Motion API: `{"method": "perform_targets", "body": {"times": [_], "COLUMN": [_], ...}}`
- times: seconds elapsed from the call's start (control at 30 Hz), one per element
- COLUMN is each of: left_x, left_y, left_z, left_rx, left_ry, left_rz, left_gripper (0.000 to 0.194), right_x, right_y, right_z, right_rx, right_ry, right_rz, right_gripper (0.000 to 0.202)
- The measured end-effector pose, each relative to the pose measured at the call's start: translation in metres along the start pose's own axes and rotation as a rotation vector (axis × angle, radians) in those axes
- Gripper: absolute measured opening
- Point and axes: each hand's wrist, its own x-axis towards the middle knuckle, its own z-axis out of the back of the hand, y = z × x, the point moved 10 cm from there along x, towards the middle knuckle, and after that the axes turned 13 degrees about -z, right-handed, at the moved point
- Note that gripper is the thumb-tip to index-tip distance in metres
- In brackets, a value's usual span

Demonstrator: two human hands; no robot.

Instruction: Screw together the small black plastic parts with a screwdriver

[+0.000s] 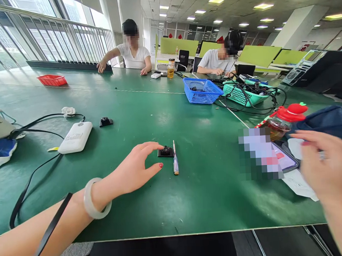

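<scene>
My left hand [138,164], with a pale bangle on its wrist, reaches over the middle of the green table. Thumb and fingers are apart, and the index fingertip is at a small black part [165,151]; whether it touches I cannot tell. Just right of that part lies a screwdriver [175,164] with a translucent handle, its shaft pointing away from me. My right hand [323,162] is raised at the right edge, somewhat blurred, its fingers stretched out and holding nothing visible. Beside it lies a phone [287,158], partly pixelated, on white paper [300,184].
At left are a white power bank [76,138] with black cables and another small black part [105,121]. A blue basket [202,91], a green basket [243,93] with cables and a red-lidded bottle [288,118] stand at right. Two people sit across the table [135,221].
</scene>
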Motion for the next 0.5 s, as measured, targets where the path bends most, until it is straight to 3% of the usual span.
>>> {"method": "perform_targets", "body": {"times": [0.13,0.23,0.33,0.5], "left_x": [0.017,0.024,0.026,0.025], "left_y": [0.014,0.021,0.028,0.031], "left_z": [-0.014,-0.026,-0.035,-0.039], "left_rx": [0.146,0.236,0.329,0.346], "left_ry": [0.037,0.073,0.099,0.066], "left_rz": [-0.012,-0.021,-0.021,-0.044], "left_gripper": [0.058,0.06,0.055,0.046], "right_x": [-0.044,-0.084,-0.11,-0.117], "right_y": [0.163,0.242,0.277,0.292], "right_z": [-0.039,-0.066,-0.09,-0.102], "right_rx": [0.303,0.293,0.131,-0.04], "right_ry": [0.385,0.583,0.698,0.715], "right_rz": [0.46,0.762,0.956,1.025], "right_gripper": [0.025,0.031,0.025,0.021]}}
